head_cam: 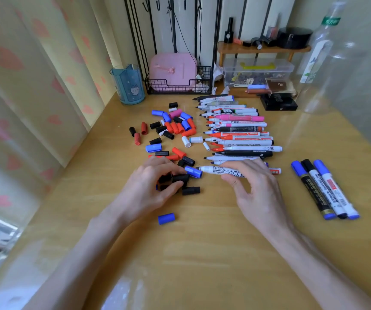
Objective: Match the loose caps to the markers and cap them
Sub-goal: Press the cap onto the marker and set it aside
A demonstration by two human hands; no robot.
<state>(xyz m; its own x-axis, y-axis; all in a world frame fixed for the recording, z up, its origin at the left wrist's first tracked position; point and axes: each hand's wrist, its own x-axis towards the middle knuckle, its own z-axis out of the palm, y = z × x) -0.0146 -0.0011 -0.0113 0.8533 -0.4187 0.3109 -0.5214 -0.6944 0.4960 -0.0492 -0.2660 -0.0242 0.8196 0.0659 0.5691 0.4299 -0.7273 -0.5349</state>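
Note:
A row of uncapped markers lies in the middle of the wooden desk, tips pointing left. Loose caps in black, red, blue, white and pink are scattered to their left. My right hand holds a white uncapped marker at the near end of the row, its tip toward a blue cap. My left hand pinches a black cap among several black caps. One blue cap lies alone nearer to me. Three capped markers lie at the right.
At the back stand a blue cup, a wire basket with a pink case, a clear plastic box under a small wooden shelf, a black box and a clear bottle. A curtain hangs at the left.

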